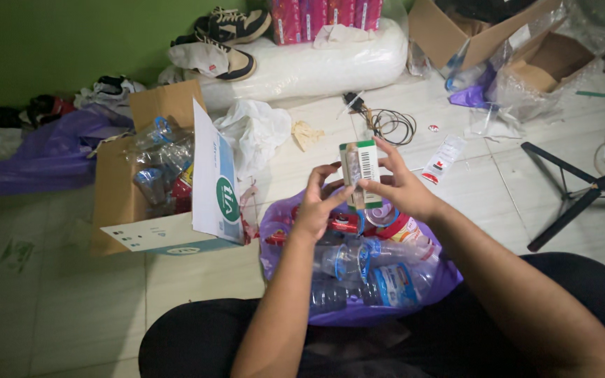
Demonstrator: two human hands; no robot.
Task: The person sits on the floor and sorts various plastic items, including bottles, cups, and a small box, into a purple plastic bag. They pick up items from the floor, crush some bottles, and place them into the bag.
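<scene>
Both my hands hold a small white and green blister pack (359, 170) with a barcode on it, raised over a purple plastic bag (358, 315). My left hand (316, 205) grips the pack's lower left side. My right hand (399, 185) pinches its right edge with fingers spread behind it. The purple bag sits in front of my crossed legs and is full of clear plastic bottles (369, 269) with blue labels, plus a red item.
An open cardboard box (150, 231) with bottles and wrappers stands to the left. A white plastic bag (255, 133), black cables (390, 124), a small sachet (444, 158), a black tripod (575, 196), shoes (227, 36) and more boxes (526, 49) lie around on the tiled floor.
</scene>
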